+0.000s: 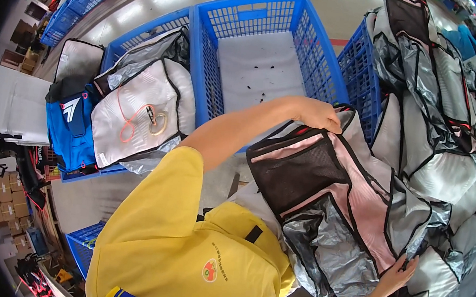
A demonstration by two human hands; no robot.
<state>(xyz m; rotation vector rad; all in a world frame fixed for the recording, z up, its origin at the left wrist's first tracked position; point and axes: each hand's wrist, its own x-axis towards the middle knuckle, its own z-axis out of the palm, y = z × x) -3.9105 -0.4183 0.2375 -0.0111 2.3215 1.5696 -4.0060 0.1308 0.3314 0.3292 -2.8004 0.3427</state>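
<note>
An unfinished bag lining (361, 190) with pinkish-white fabric, black edging, a dark mesh pocket and crinkled silver film hangs spread between my hands on the right. My left hand (321, 115) reaches across and pinches its top edge, fingers closed. Down at the lower right edge, my right hand (396, 274) grips the black-bound border, its fingers partly hidden by the fabric. Behind and to the right, more linings of the same kind (424, 139) lie in a high heap, touching the one I hold.
An open blue crate (200, 69) with dark scraps on its floor stands ahead. Left of it, another blue crate (146, 26) is heaped with linings, a blue bag (69, 122) and a small tool on orange cord (150, 115). A third crate (363, 63) stands by the heap.
</note>
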